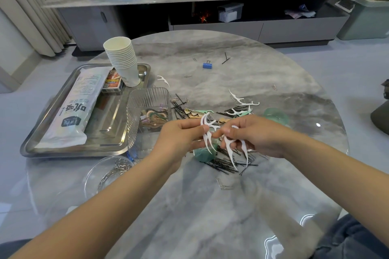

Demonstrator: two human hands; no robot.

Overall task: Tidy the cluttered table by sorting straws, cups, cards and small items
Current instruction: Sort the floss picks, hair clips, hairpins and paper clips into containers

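Above the middle of the round marble table [231, 206], my left hand [179, 134] pinches a few white floss picks [207, 132] by their heads. My right hand [254, 134] holds more white floss picks [230, 149], their points hanging down. Under both hands lies a heap of black hairpins [225, 164] and a green lid [205, 153], partly hidden. More loose floss picks [242, 107] lie beyond my hands. A clear ribbed box [147, 101] with small wooden pieces stands to the left. A stack of paper cups [124, 59] stands on the steel tray [69, 147].
The tray also holds a straw packet [77, 107] and a card box [113, 82]. A glass bowl [105, 172] of paper clips sits near the front left. A blue binder clip [207, 65], a single floss pick [163, 80] and stray clips lie farther back. A green cup [275, 115] stands right.
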